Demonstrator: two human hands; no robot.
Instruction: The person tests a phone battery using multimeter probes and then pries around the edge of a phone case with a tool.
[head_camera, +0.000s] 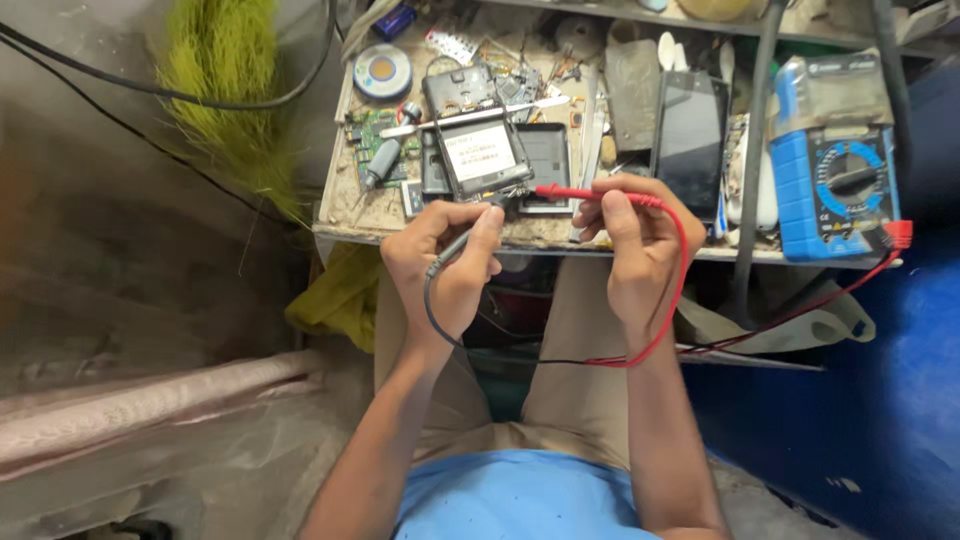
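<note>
My left hand (447, 255) grips a black test probe (470, 236), its tip touching the near edge of an opened phone (480, 155) with a white-labelled battery. My right hand (632, 235) pinches a red test probe (565, 193), whose tip points left at the same phone's lower right corner. A red lead (680, 290) loops around my right wrist and runs to a blue multimeter (835, 190) on the right of the bench. The black lead (432, 320) curls under my left hand.
A small cluttered workbench (350, 215) carries a black smartphone (690, 135), a phone back cover (545, 160), a green circuit board (372, 130), a screwdriver (385, 160), tweezers (480, 115) and a solder reel (382, 70). A green broom (225, 90) leans at left. A blue wall (900, 380) stands at right.
</note>
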